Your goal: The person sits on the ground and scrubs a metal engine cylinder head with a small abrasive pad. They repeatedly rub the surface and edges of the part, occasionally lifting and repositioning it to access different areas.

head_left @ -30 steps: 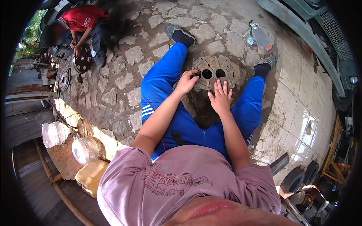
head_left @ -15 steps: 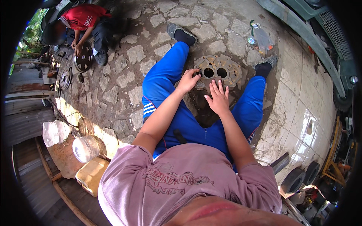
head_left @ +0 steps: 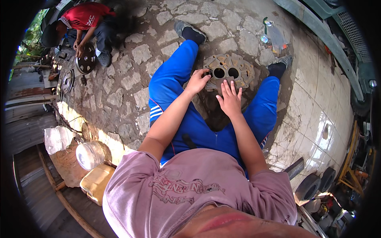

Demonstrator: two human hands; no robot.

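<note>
Rusty metal plate, near edge hidden under both hands

There are one metal plate with two big round holes, two shoes, and two round wheel discs.

Rusty metal plate (2 round bores) lies flat on stone paving.

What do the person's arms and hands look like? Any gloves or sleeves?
No gloves: the left hand and right hand are bare, and so are both forearms. Short mauve T-shirt sleeves end above the elbows. No watch or rings show.
</note>
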